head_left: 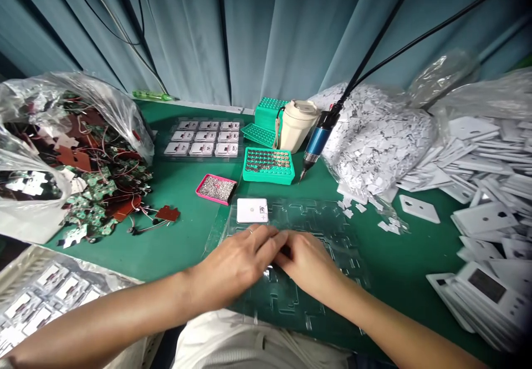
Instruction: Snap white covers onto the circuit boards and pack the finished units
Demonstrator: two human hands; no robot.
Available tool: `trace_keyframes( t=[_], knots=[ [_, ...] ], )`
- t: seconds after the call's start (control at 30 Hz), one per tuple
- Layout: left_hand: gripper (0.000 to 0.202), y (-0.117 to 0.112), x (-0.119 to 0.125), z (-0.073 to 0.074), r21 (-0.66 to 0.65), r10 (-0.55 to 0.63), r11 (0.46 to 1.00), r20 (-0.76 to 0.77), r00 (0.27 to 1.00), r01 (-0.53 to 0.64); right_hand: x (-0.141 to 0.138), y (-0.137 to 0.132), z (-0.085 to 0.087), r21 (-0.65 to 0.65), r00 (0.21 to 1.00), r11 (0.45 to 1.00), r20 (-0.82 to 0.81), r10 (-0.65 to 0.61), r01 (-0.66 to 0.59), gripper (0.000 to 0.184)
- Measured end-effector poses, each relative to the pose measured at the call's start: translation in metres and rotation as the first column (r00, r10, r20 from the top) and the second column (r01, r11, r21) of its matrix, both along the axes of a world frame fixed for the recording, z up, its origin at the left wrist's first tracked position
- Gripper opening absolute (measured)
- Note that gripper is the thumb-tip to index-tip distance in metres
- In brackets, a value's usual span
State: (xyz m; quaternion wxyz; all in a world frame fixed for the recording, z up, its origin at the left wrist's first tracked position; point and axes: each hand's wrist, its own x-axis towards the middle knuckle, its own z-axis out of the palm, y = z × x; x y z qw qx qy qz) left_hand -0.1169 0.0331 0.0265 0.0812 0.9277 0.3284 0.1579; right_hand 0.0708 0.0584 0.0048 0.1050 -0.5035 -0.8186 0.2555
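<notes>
Over a clear plastic blister tray, my left hand and my right hand meet with their fingertips together. Both are closed, and whatever lies between the fingers is hidden by them. Just beyond my left hand, a white rectangular casing with a small square opening sits in the tray's far left pocket. A pink dish of tiny metal screws lies farther left. Behind the casing stands a green holder with rows of round button cells. An electric screwdriver hangs tip down beside it.
Loose circuit boards spill from a plastic bag at left. Beyond them, a filled blister tray lies near the curtain. A lidded cup stands at the back. White plastic pieces and a bag of white scraps crowd the right.
</notes>
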Motion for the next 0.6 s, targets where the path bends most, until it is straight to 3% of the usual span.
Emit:
trace_keyframes(
  t=[0.13, 0.27, 0.4, 0.6],
  knots=[
    [0.052, 0.006, -0.012, -0.011, -0.167, 0.132, 0.981, 0.195, 0.972, -0.1, -0.003, -0.003, 0.002, 0.027, 0.999, 0.999, 0.001, -0.044, 0.044, 0.021],
    [0.055, 0.004, -0.019, -0.02, -0.243, 0.293, 0.942, 0.259, 0.92, -0.232, -0.007, 0.0, 0.006, 0.05, 0.996, 0.996, 0.043, -0.079, 0.077, 0.024],
    [0.055, -0.001, -0.019, -0.022, -0.216, 0.277, 0.951, 0.283, 0.918, -0.221, -0.008, 0.009, 0.007, 0.004, 0.996, 0.998, 0.065, -0.067, 0.067, 0.025],
    [0.052, -0.001, -0.023, -0.026, -0.108, 0.156, 0.986, 0.3, 0.941, -0.129, -0.012, 0.016, 0.008, -0.021, 0.997, 0.998, 0.056, -0.053, 0.055, 0.029]
  ],
)
